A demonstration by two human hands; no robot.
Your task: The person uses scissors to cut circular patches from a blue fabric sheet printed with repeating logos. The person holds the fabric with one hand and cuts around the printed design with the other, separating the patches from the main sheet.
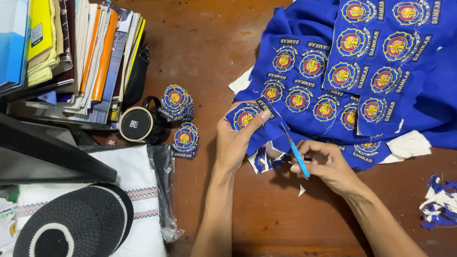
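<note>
My left hand (234, 142) pinches one round embroidered patch (244, 116) at the edge of a blue cloth sheet (428, 102) covered with several matching red and yellow patches. My right hand (328, 166) holds small scissors with a light blue handle (296, 154), blade tip pointing up-left toward the held patch. Two stacks of cut-out patches (177, 102) (185, 139) sit to the left of my left hand. Blue and white cloth offcuts (263, 160) lie between my hands.
Books and folders (78, 52) are piled at the top left, with a round black object (135, 124) below them. A black knitted cap (76, 223) rests on bagged white cloth (138, 181) at the bottom left. More scraps (440, 204) lie at the right edge of the brown wooden table (204, 47).
</note>
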